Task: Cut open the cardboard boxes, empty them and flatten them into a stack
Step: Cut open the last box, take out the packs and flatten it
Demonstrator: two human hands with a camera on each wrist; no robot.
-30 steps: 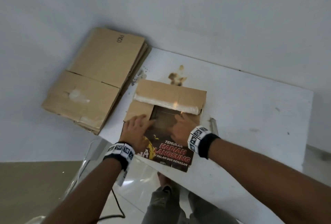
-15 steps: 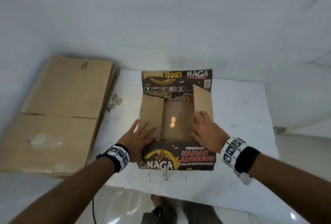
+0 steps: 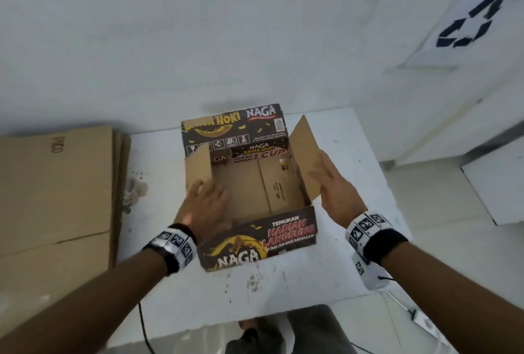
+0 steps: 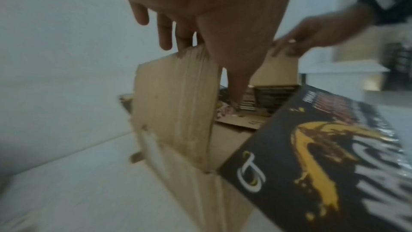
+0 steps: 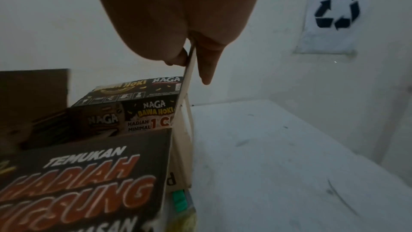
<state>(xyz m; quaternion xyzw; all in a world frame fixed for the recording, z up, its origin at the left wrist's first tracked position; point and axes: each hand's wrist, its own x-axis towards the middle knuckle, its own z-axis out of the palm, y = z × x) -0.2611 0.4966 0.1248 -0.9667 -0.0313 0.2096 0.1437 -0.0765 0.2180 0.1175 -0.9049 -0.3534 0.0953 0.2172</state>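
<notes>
A black printed NAGA cardboard box (image 3: 255, 237) stands open-topped on the white table (image 3: 368, 197). Its brown inside (image 3: 249, 183) looks empty. My left hand (image 3: 204, 200) holds the left flap (image 3: 198, 166), which stands nearly upright. In the left wrist view the fingers (image 4: 165, 38) lie behind that flap (image 4: 174, 95) and the thumb in front. My right hand (image 3: 334, 189) pinches the right flap (image 3: 304, 149), which is tilted outward. The right wrist view shows that flap's edge (image 5: 185, 95) between thumb and fingers of my right hand (image 5: 191, 56). A stack of flattened brown cardboard (image 3: 56, 183) lies at the left.
A recycling sign (image 3: 467, 25) hangs on the white wall at the right. A small teal and yellow object (image 5: 178, 200) lies against the box's near right corner. My legs and a cable show below the table's front edge. Another white surface (image 3: 496, 183) is at the far right.
My hands have moved apart from the middle of the box to its side flaps. The flaps have swung up and outward, and the box's inside now shows.
</notes>
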